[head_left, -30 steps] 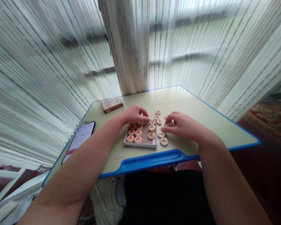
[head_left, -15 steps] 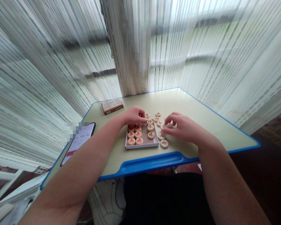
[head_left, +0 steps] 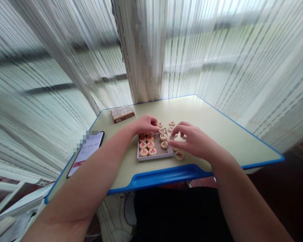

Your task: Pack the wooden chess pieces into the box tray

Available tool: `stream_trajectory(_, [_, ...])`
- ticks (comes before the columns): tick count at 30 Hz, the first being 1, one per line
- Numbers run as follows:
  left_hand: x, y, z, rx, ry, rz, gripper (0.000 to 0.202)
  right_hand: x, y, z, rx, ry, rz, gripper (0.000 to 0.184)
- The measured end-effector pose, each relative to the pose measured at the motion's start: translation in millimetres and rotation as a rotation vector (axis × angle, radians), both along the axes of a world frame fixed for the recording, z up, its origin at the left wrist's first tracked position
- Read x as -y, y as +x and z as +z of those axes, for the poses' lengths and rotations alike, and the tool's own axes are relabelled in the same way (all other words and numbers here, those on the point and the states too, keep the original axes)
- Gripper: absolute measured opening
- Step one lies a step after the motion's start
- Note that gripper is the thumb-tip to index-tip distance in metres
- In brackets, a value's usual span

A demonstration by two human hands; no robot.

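A shallow white box (head_left: 155, 157) holds round wooden Chinese chess pieces. Red-lettered pieces (head_left: 150, 145) fill its left side, and a column of black-lettered pieces (head_left: 163, 137) stands toward the right. At the box's far rim, my left hand (head_left: 146, 124) has its fingers curled and pinched against that edge; its fingertips are partly hidden. My right hand (head_left: 189, 137) pinches a black-lettered chess piece (head_left: 171, 138), tilted, over the box's right rim. Loose black-lettered pieces (head_left: 179, 155) lie on the table right of the box, some covered by my right hand.
A small brown printed box (head_left: 122, 113) lies at the far left of the pale table (head_left: 204, 111). By the left edge rests a phone (head_left: 87, 153) with a running timer. A blue trough (head_left: 164, 176) lines the near edge. Striped curtains (head_left: 146, 50) hang behind.
My right hand has moved left from among the loose pieces to the box's right rim, carrying a chess piece. My left hand stays at the far rim. The view has shifted slightly.
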State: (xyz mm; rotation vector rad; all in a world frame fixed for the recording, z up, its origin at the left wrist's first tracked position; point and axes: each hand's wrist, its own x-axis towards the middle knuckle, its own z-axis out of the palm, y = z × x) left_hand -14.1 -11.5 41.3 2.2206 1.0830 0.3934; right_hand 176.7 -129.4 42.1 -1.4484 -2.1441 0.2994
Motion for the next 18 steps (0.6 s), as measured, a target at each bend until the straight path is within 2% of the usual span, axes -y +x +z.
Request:
stream_trajectory(6, [-2, 1, -1.1, 0.007, 0.013, -0.022, 0.014, 5, -18, -0.9, 0.040, -0.002, 0.066, 0.019])
stream_trajectory(18, [-2, 0, -1.3, 0.015, 0.002, -0.020, 0.018, 4, -22, -4.2, 0.190, 0.034, -0.075, 0.022])
